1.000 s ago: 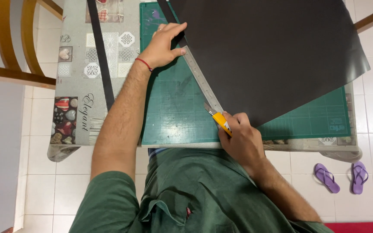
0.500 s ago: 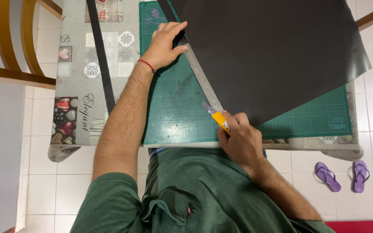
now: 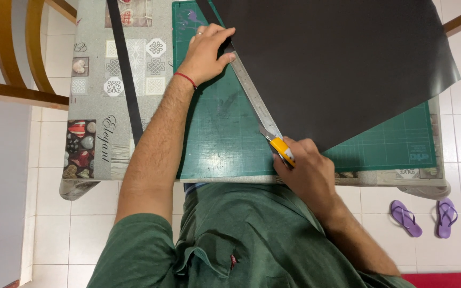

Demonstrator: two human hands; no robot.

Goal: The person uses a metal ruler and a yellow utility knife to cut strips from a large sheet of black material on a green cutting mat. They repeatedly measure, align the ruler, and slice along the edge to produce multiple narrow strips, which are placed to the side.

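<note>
A large black sheet (image 3: 337, 64) lies over a green cutting mat (image 3: 220, 133) on a small table. A metal ruler (image 3: 252, 90) runs diagonally along the sheet's left edge. My left hand (image 3: 206, 50) presses flat on the ruler's far end, a red thread around its wrist. My right hand (image 3: 305, 170) grips a yellow utility knife (image 3: 284, 151) at the ruler's near end, its blade against the ruler by the sheet's lower corner.
A cut black strip (image 3: 126, 74) lies on the patterned tablecloth (image 3: 92, 117) left of the mat. A wooden chair (image 3: 17, 58) stands at the left. Purple flip-flops (image 3: 422, 217) sit on the tiled floor at lower right.
The knife in my right hand has slid slightly nearer along the ruler. My left hand stays pressed on the ruler.
</note>
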